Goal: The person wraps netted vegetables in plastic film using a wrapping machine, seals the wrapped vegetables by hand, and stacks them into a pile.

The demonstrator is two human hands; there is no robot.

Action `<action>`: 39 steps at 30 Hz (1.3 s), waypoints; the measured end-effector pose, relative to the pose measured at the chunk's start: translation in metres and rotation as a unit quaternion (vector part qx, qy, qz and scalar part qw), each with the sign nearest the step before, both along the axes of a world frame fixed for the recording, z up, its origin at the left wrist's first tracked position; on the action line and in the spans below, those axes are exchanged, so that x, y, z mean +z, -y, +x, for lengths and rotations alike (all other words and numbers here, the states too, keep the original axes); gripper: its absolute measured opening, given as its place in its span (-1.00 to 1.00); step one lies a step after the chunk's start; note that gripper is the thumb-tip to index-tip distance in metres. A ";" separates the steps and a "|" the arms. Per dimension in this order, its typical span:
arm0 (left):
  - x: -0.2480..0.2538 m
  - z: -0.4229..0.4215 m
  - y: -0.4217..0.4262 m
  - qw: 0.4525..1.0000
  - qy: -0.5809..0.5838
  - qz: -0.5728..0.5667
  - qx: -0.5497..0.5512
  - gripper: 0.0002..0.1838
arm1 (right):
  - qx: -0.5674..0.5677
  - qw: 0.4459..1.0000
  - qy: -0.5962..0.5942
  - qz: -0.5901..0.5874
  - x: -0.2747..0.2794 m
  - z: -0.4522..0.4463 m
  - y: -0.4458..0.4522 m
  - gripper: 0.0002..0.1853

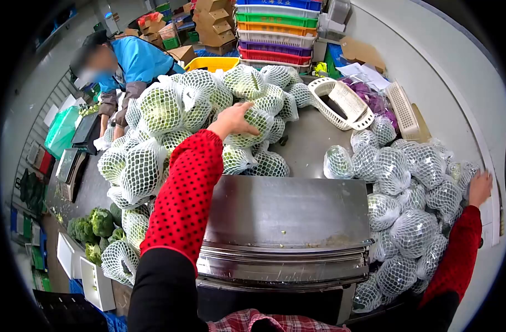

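Left hand [236,120] is sitting at upper centre of the frame, thumb and fingers standing wide apart over a round pale-green vegetable in a white foam net [254,123]. That piece is lying at the right side of a heap of white-netted green vegetables [145,169], which is filling upper centre to left. Right hand [479,189] is resting at far right, by the outer edge of a second heap of shiny, white-netted round produce [413,232]; can't tell whether it's gripping any. Flat-topped stainless-steel machine [289,207] is standing between the heaps. Cream slotted plastic basket [325,113] is lying upper right of centre. Loose dark-green broccoli heads [102,222] are sitting lower left. Co-worker in a bright-blue top [145,58] is leaning in at upper left.
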State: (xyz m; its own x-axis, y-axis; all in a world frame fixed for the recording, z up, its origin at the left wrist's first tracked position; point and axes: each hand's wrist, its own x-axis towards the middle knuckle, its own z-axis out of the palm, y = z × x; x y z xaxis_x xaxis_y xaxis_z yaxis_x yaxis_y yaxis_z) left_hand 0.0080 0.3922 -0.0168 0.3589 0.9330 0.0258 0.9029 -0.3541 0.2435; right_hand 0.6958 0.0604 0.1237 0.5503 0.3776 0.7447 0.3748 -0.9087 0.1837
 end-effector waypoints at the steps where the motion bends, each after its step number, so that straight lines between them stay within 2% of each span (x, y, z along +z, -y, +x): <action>1: -0.007 0.002 -0.009 0.998 0.006 -0.065 0.000 -0.02 | 0.177 0.983 0.014 0.035 -0.007 -0.016 -0.014 -0.50; 2: -0.016 -0.005 -0.011 0.994 0.106 -0.037 0.015 -0.11 | 0.349 0.934 0.028 0.069 -0.014 -0.049 -0.032 -0.51; 3: -0.023 -0.016 -0.011 0.979 0.202 -0.009 0.028 -0.19 | 0.445 0.888 -0.095 0.057 -0.018 -0.123 -0.044 -0.51; 4: -0.029 -0.022 -0.004 0.944 0.323 -0.004 0.064 -0.29 | 0.498 0.843 -0.199 0.036 -0.029 -0.183 -0.051 -0.51; 5: -0.029 -0.029 0.003 0.931 0.353 0.011 0.095 -0.37 | 0.521 0.816 -0.248 0.009 -0.046 -0.232 -0.055 -0.47; 6: -0.022 -0.029 0.019 0.870 0.482 -0.049 0.094 -0.41 | 0.588 0.723 -0.363 -0.011 -0.060 -0.271 -0.061 -0.46; 7: -0.010 -0.030 0.044 0.786 0.600 -0.110 0.096 -0.45 | 0.627 0.636 -0.450 -0.006 -0.072 -0.314 -0.068 -0.44; 9: 0.023 -0.022 0.105 0.732 0.655 -0.145 0.120 -0.49 | 0.708 0.568 -0.420 -0.024 -0.099 -0.382 -0.087 -0.32; 10: 0.039 -0.014 0.142 0.717 0.662 -0.147 0.161 -0.41 | 0.738 0.566 -0.367 -0.037 -0.100 -0.416 -0.089 -0.22; 11: 0.036 -0.016 0.166 0.719 0.650 -0.186 0.160 -0.37 | 0.743 0.534 -0.400 -0.056 -0.101 -0.447 -0.090 -0.18; 13: 0.025 -0.015 0.224 0.747 0.621 -0.171 0.163 -0.34 | 0.754 0.450 -0.479 -0.024 -0.116 -0.491 -0.070 -0.30; 15: -0.003 -0.026 0.269 0.810 0.562 -0.123 0.116 -0.33 | 0.739 0.387 -0.550 -0.046 -0.126 -0.498 -0.050 -0.35; 16: -0.010 -0.035 0.284 0.854 0.472 -0.162 0.151 -0.34 | 0.737 0.385 -0.553 -0.054 -0.133 -0.501 -0.041 -0.35; 17: -0.006 -0.038 0.297 0.849 0.486 -0.156 0.136 -0.34 | 0.751 0.408 -0.516 -0.060 -0.141 -0.504 -0.033 -0.37; 19: -0.004 -0.044 0.304 0.881 0.435 -0.136 0.130 -0.35 | 0.759 0.445 -0.467 -0.088 -0.138 -0.500 -0.024 -0.39; 21: 0.003 -0.062 0.320 0.876 0.458 -0.105 0.106 -0.37 | 0.729 0.486 -0.481 -0.032 -0.130 -0.481 -0.013 -0.45; 22: 0.014 -0.077 0.339 0.909 0.406 0.015 0.093 -0.44 | 0.708 0.515 -0.481 -0.050 -0.112 -0.466 0.006 -0.53; 23: 0.011 -0.101 0.353 0.953 0.243 0.161 0.086 -0.56 | 0.687 0.543 -0.479 -0.066 -0.096 -0.450 0.029 -0.57; 24: 0.014 -0.117 0.368 0.975 0.133 0.137 0.110 -0.67 | 0.611 0.625 -0.456 -0.168 -0.097 -0.435 0.052 -0.61; 25: 0.008 -0.132 0.378 0.987 0.034 0.131 0.091 -0.57 | 0.520 0.691 -0.425 -0.267 -0.097 -0.426 0.070 -0.57; 26: 0.000 -0.133 0.383 0.987 0.002 0.136 0.087 -0.54 | 0.490 0.704 -0.412 -0.308 -0.109 -0.424 0.078 -0.55; 27: -0.005 -0.132 0.386 0.986 -0.030 0.140 0.080 -0.51 | 0.457 0.715 -0.399 -0.347 -0.121 -0.421 0.086 -0.52; 28: -0.005 -0.127 0.381 0.989 -0.053 0.108 0.089 -0.51 | 0.449 0.708 -0.428 -0.338 -0.115 -0.434 0.085 -0.48; 29: -0.008 -0.125 0.373 0.996 0.006 0.029 0.086 -0.52 | 0.493 0.666 -0.466 -0.310 -0.123 -0.434 0.080 -0.53; 31: -0.028 -0.126 0.365 0.987 0.133 0.026 0.083 -0.56 | 0.532 0.586 -0.588 -0.169 -0.136 -0.436 0.078 -0.60; 32: -0.011 -0.129 0.375 0.955 0.255 -0.120 0.088 -0.60 | 0.473 0.518 -0.695 -0.159 -0.121 -0.433 0.085 -0.67; 33: 0.019 -0.133 0.391 0.888 0.370 -0.259 0.089 -0.63 | 0.364 0.428 -0.822 -0.095 -0.090 -0.433 0.102 -0.69; 34: 0.061 -0.134 0.411 0.789 0.453 -0.396 0.124 -0.70 | 0.368 0.377 -0.849 -0.045 -0.073 -0.432 0.122 -0.70; 35: 0.071 -0.138 0.421 0.706 0.554 -0.420 0.136 -0.68 | 0.370 0.323 -0.871 0.004 -0.058 -0.429 0.129 -0.71; 36: 0.085 -0.137 0.414 0.698 0.643 -0.313 0.049 -0.66 | 0.467 0.256 -0.844 0.058 -0.042 -0.435 0.119 -0.71; 37: 0.099 -0.136 0.395 0.684 0.686 -0.248 0.018 -0.68 | 0.548 0.184 -0.808 0.112 -0.029 -0.447 0.106 -0.70; 38: 0.110 -0.125 0.372 0.641 0.743 -0.190 -0.021 -0.60 | 0.567 0.188 -0.770 0.226 -0.018 -0.464 0.083 -0.71; 39: 0.114 -0.113 0.343 0.574 0.812 -0.105 -0.006 -0.66 | 0.585 0.188 -0.714 0.336 -0.007 -0.479 0.051 -0.72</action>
